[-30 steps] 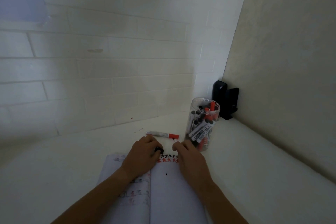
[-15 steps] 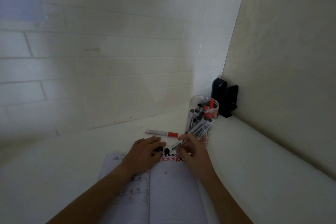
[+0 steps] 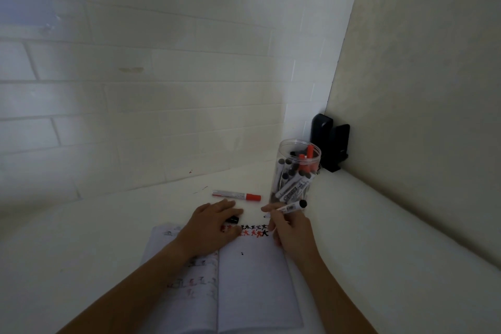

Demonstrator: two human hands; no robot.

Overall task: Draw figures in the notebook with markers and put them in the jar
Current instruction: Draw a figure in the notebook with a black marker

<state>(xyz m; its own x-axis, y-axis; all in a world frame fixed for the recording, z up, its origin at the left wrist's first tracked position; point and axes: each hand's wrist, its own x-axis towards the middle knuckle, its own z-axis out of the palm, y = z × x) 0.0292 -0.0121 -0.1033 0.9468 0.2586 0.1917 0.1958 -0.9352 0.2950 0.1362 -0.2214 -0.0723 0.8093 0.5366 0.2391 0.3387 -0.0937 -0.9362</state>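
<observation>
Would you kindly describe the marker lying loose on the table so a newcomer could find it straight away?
Start at the clear jar of markers standing near the corner of the walls. Just left of its base, on the white table beyond the open notebook, lies the red-capped marker. It is the only marker lying free: the others are in the jar or gripped by the right hand.
</observation>
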